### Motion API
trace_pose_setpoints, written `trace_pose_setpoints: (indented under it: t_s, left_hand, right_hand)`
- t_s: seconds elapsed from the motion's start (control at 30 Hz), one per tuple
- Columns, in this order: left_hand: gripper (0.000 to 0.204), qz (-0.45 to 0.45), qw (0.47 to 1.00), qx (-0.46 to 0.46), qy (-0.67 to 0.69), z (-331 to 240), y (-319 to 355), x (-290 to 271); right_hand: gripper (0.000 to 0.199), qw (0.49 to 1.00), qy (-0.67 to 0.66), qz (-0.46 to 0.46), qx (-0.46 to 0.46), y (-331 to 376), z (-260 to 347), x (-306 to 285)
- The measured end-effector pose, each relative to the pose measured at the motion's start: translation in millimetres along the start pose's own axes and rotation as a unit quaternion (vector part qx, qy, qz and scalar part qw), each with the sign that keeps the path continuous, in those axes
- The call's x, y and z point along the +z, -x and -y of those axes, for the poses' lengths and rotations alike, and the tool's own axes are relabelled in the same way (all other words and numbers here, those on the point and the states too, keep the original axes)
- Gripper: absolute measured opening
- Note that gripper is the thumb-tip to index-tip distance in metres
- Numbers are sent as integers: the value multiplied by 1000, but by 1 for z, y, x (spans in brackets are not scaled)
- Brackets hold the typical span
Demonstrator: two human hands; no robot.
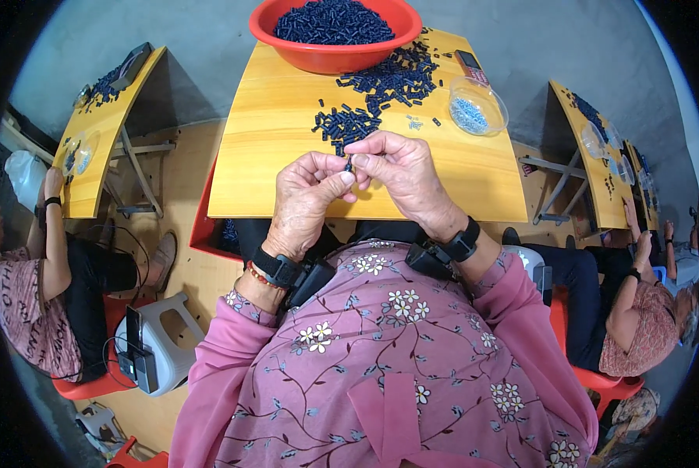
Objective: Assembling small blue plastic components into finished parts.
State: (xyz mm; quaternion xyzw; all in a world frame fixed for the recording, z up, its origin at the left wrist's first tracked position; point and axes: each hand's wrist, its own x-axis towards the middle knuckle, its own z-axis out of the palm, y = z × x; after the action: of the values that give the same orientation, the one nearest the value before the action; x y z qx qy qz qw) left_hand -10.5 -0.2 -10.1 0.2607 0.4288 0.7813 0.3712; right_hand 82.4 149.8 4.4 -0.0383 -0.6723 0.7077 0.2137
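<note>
Above the near part of the yellow table (264, 168), my two hands meet. My left hand (306, 195) pinches a small black plastic piece (348, 166) between thumb and fingertips. Against its upper end, my right hand (408, 175) has thumb and forefinger pressed together; whatever lies between them is too small to name. Just beyond my fingers is a loose heap of similar black pieces (345, 125), joined to a larger spread (396, 82). A clear round tub (502, 121) of small silvery parts stands to the right, with a few pale bits (414, 122) lying beside it.
A red basin (326, 58) full of black pieces sits at the table's far edge. Behind the tub lies a red keypad phone (472, 69). A red container (201, 234) shows under the table's left side. Other people sit at tables (115, 140) on both sides.
</note>
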Motion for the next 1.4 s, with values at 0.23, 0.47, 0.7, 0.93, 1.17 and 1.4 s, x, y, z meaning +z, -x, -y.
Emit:
trace_pose_setpoints:
  t_s: [0.23, 0.47, 0.7, 0.93, 1.17, 1.4]
  left_hand:
    - [9, -1, 1000, -1, 13, -1, -1, 0]
    - [9, 2, 1000, -18, 14, 0, 2, 2]
    - [9, 11, 993, -61, 99, 5, 0, -3]
    - [7, -4, 987, -103, 128, 1, -1, -6]
    - [8, 22, 980, -126, 153, 0, -1, -5]
    - [11, 52, 972, -142, 178, 4, -1, -11]
  right_hand:
    - [7, 999, 28, 13, -31, 3, 3, 3]
    - [7, 994, 74, 50, -70, 9, 6, -2]
    - [21, 994, 71, 76, -38, 10, 6, -7]
    - [36, 987, 154, 48, -29, 9, 25, 5]
    - [29, 916, 359, 77, -163, 1, 15, 4]
    - [28, 949, 292, 45, -113, 4, 11, 2]
